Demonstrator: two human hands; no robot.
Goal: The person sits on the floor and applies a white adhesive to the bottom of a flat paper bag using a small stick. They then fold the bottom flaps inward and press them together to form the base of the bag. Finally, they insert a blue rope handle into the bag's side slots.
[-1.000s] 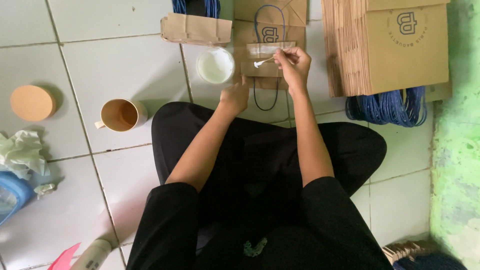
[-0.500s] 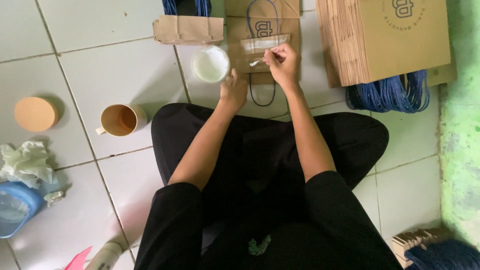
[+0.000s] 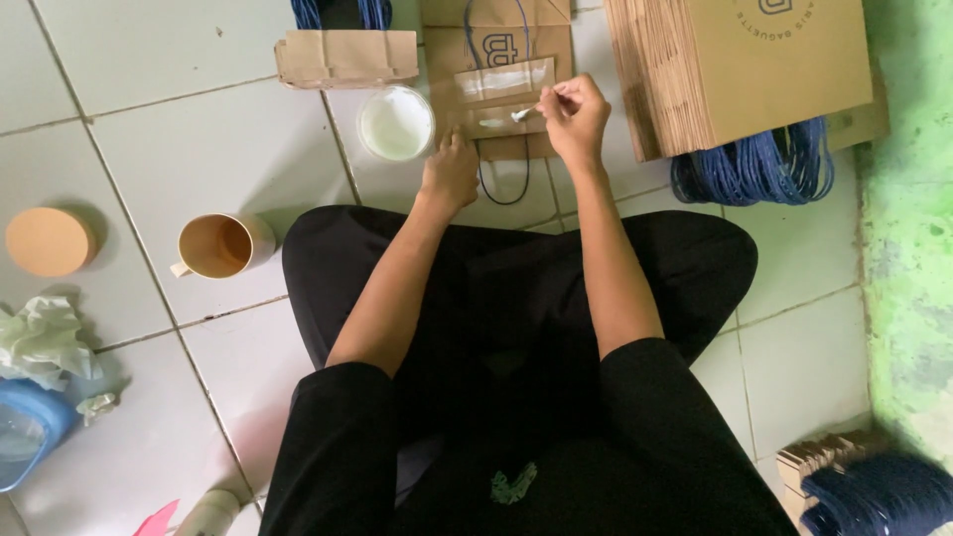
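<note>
Brown paper bag (image 3: 496, 89) lies flat on the white tiled floor (image 3: 199, 149) in front of a seated person in black, its blue cord handle trailing toward the knees. Right hand (image 3: 576, 114) has its grip pinched on a small white stick (image 3: 526, 112), whose tip touches a strip of brown paper on the bag where a white smear shows. Left hand (image 3: 452, 174) rests on the bag's lower edge, fingers pressed down on the paper, holding nothing. Just beside the bag on its left stands a round cup of white glue (image 3: 395, 124). Farther left sit a tan mug (image 3: 220, 245) and a round orange lid (image 3: 45, 241). A folded brown bag (image 3: 345, 58) lies above the cup. To the right, a stack of flat brown bags (image 3: 745, 65) sits over a bundle of blue cords (image 3: 754, 169).
</note>
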